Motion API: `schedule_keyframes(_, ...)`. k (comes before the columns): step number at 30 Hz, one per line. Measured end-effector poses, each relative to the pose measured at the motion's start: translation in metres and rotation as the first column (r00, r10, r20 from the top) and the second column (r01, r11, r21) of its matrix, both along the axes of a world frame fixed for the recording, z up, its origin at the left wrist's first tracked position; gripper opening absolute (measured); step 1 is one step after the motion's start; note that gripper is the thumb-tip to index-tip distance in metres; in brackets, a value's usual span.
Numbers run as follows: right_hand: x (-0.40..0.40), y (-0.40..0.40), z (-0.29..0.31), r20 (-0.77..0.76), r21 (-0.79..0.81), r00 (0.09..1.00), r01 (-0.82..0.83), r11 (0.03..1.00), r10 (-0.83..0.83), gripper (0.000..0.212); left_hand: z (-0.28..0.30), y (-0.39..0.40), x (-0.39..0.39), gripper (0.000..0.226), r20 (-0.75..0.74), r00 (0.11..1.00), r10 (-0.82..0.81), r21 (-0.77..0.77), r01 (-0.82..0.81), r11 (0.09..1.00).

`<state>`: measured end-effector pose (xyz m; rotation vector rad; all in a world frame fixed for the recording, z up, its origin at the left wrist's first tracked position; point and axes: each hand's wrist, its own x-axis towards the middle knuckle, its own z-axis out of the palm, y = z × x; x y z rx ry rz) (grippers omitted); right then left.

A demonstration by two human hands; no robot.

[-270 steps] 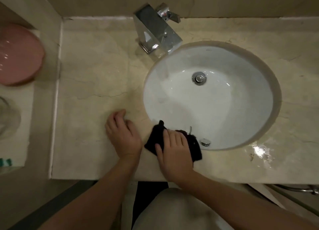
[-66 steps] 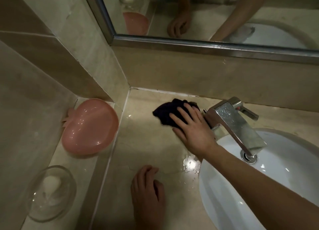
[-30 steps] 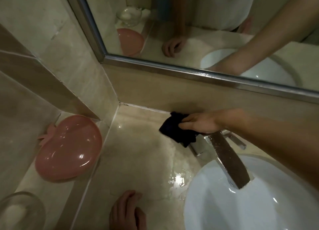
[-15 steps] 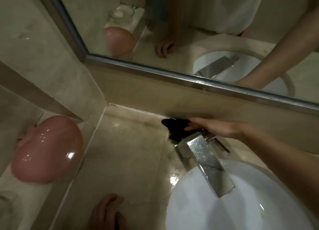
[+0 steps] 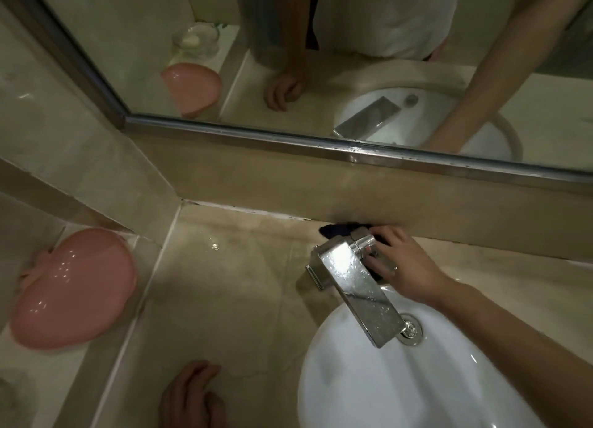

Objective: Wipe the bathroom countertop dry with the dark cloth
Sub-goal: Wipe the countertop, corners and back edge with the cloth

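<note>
The dark cloth (image 5: 337, 232) lies on the beige marble countertop (image 5: 231, 286) behind the chrome faucet (image 5: 356, 283), against the back wall. My right hand (image 5: 401, 267) lies over the cloth with its fingers stretched toward the faucet base, pressing it down; most of the cloth is hidden under the hand and the faucet. My left hand (image 5: 192, 395) rests flat on the countertop near the front edge, holding nothing. A few water drops glint on the countertop near the back left corner.
The white basin (image 5: 417, 389) fills the lower right. A pink dish (image 5: 72, 286) sits on a lower side ledge at left. A mirror (image 5: 321, 58) with a metal frame runs above the back wall and reflects my arms.
My right hand has slid the cloth rightward along the back wall, from left of the faucet to behind it. My left hand stays planted on the countertop.
</note>
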<state>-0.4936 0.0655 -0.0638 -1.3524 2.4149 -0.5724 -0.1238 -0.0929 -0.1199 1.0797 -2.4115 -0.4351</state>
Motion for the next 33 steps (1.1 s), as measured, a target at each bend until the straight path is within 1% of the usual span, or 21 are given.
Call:
schedule_keyframes(3, 0.033, -0.015, -0.005, -0.099, -0.160, 0.985, 0.121, 0.980, -0.138, 0.028, -0.004, -0.004, 0.006, 0.039, 0.007, 1.000, -0.017, -0.001, 0.017, 1.000)
schedule_keyframes(4, 0.040, -0.012, -0.010, -0.162, -0.148, 0.977, 0.116, 0.982, -0.139, 0.028, -0.006, -0.006, 0.007, 0.039, 0.005, 0.999, -0.032, -0.004, 0.032, 0.999)
schedule_keyframes(6, 0.041, 0.010, -0.021, -0.278, -0.043, 0.958, 0.063, 0.997, -0.073, 0.035, -0.008, -0.008, 0.009, 0.039, -0.002, 0.998, -0.058, -0.009, 0.058, 0.998)
schedule_keyframes(7, 0.034, 0.025, -0.026, -0.310, 0.010, 0.947, 0.092, 0.996, -0.084, 0.040, -0.008, -0.008, 0.008, 0.039, -0.009, 0.998, -0.067, -0.014, 0.067, 0.998)
schedule_keyframes(8, 0.026, 0.042, -0.028, -0.328, 0.026, 0.932, 0.174, 0.984, -0.156, 0.042, -0.009, -0.009, 0.008, 0.039, -0.014, 0.997, -0.080, -0.017, 0.080, 0.997)
schedule_keyframes(9, 0.020, 0.060, -0.030, -0.349, 0.010, 0.898, 0.289, 0.957, -0.268, 0.044, -0.008, -0.009, 0.008, 0.040, -0.013, 0.995, -0.095, -0.014, 0.095, 0.995)
schedule_keyframes(10, 0.013, 0.079, -0.032, -0.365, -0.013, 0.843, 0.420, 0.907, -0.396, 0.044, -0.007, -0.009, 0.008, 0.040, -0.013, 0.994, -0.107, -0.006, 0.107, 0.994)
schedule_keyframes(12, 0.009, 0.105, -0.028, -0.355, -0.024, 0.716, 0.635, 0.772, -0.600, 0.041, -0.007, -0.008, 0.009, 0.041, -0.015, 0.994, -0.105, 0.008, 0.106, 0.994)
schedule_keyframes(14, 0.011, 0.102, -0.027, -0.321, 0.019, 0.626, 0.755, 0.656, -0.711, 0.034, -0.008, -0.006, 0.011, 0.042, -0.011, 0.996, -0.086, 0.021, 0.086, 0.996)
schedule_keyframes(15, 0.017, 0.090, -0.026, -0.306, 0.038, 0.608, 0.777, 0.629, -0.733, 0.034, -0.009, -0.006, 0.012, 0.042, -0.015, 0.997, -0.076, 0.026, 0.076, 0.997)
schedule_keyframes(16, 0.026, 0.075, -0.027, -0.299, 0.046, 0.624, 0.765, 0.643, -0.722, 0.034, -0.010, -0.007, 0.012, 0.043, -0.022, 0.998, -0.066, 0.025, 0.067, 0.997)
schedule_keyframes(18, 0.049, 0.040, -0.027, -0.277, 0.039, 0.704, 0.689, 0.724, -0.654, 0.032, -0.011, -0.006, 0.012, 0.043, -0.027, 0.999, -0.045, 0.018, 0.045, 0.999)
schedule_keyframes(21, 0.075, 0.001, -0.023, -0.256, 0.094, 0.821, 0.547, 0.832, -0.511, 0.041, -0.010, -0.003, 0.011, 0.044, -0.028, 0.999, -0.029, 0.017, 0.029, 0.999)
schedule_keyframes(23, 0.079, -0.003, -0.018, -0.256, 0.130, 0.883, 0.435, 0.891, -0.394, 0.047, -0.010, -0.002, 0.013, 0.045, -0.015, 0.999, -0.032, 0.011, 0.032, 0.999)
schedule_keyframes(25, 0.069, 0.009, -0.012, -0.282, 0.139, 0.909, 0.355, 0.924, -0.307, 0.042, -0.011, -0.001, 0.014, 0.044, -0.019, 0.999, -0.027, 0.006, 0.028, 1.000)
schedule_keyframes(26, 0.060, 0.019, -0.009, -0.292, 0.136, 0.907, 0.352, 0.926, -0.302, 0.040, -0.010, 0.000, 0.014, 0.044, -0.022, 1.000, -0.014, 0.006, 0.014, 1.000)
schedule_keyframes(27, 0.048, 0.031, -0.008, -0.295, 0.137, 0.891, 0.398, 0.907, -0.346, 0.039, -0.010, 0.001, 0.013, 0.043, -0.018, 1.000, 0.004, 0.005, -0.004, 1.000)
schedule_keyframes(28, 0.035, 0.047, -0.009, -0.303, 0.149, 0.856, 0.476, 0.867, -0.419, 0.039, -0.009, 0.002, 0.011, 0.044, -0.012, 1.000, 0.023, 0.010, -0.023, 1.000)
schedule_keyframes(30, 0.011, 0.088, -0.009, -0.349, 0.173, 0.753, 0.637, 0.751, -0.558, 0.042, -0.004, 0.008, 0.001, 0.046, 0.005, 0.998, 0.063, 0.039, -0.063, 0.997)
schedule_keyframes(31, 0.000, 0.110, -0.008, -0.374, 0.176, 0.704, 0.693, 0.699, -0.604, 0.042, -0.001, 0.014, -0.007, 0.049, 0.006, 0.998, 0.055, 0.050, -0.055, 0.997)
schedule_keyframes(33, -0.013, 0.146, -0.008, -0.399, 0.188, 0.650, 0.748, 0.636, -0.647, 0.042, 0.009, 0.027, -0.030, 0.048, -0.026, 0.997, -0.076, 0.072, 0.078, 0.994)
